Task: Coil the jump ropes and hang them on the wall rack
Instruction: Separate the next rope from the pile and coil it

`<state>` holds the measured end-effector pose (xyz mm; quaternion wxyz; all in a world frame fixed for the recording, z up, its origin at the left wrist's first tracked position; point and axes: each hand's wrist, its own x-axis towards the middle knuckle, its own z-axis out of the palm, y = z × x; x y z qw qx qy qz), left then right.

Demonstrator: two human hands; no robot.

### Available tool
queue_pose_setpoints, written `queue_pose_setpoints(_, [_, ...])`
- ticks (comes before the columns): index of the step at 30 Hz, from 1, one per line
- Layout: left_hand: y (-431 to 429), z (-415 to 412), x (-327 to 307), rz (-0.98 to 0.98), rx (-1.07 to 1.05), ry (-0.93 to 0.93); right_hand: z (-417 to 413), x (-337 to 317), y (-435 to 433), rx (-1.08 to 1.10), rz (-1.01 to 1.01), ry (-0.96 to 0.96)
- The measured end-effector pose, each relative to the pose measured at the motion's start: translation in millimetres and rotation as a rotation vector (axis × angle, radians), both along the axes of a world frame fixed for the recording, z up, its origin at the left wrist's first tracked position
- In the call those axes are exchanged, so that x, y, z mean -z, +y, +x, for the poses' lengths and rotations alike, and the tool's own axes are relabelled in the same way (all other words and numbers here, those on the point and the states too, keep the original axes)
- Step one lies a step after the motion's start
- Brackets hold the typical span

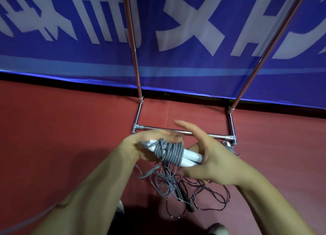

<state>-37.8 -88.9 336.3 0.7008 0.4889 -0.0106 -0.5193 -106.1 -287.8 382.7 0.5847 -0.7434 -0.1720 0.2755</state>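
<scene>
Blue banner [176,67]: large white characters, cropped, unreadable.

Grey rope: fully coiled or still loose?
Partly coiled: grey rope turns wrap the white handles in the left hand; its tail hangs loose.

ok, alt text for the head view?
A left hand grips white jump-rope handles wrapped in grey cord; the right hand is open at their far end. More ropes lie tangled on the red floor by a chrome rack base and blue banner.

Blue banner [194,81] with large white characters (blurred), paler stripe near its hem, red floor [53,128] beneath
</scene>
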Motion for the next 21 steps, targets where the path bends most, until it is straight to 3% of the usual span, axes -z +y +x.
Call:
queue_pose_setpoints(3, [-18,-8,20,0.018,-0.171,0.150,5,-2,-1,0.057,0.132,0.044])
queue_pose_setpoints(5, [-32,-10,22,0.001,-0.218,0.071,13,2,-3,0.191,0.148,0.014])
queue_pose_setpoints(8, [-53,-11,19,0.212,-0.367,-0.084,22,9,-4,0.346,0.083,-0.038])
queue_pose_setpoints(15, [-56,-14,-2,0.395,-0.148,-0.433,31,17,-18,0.418,0.150,0.064])
queue_pose_setpoints(21, [-36,-14,-6,0.737,0.137,-0.762,27,41,-22,0.353,-0.415,-0.239])
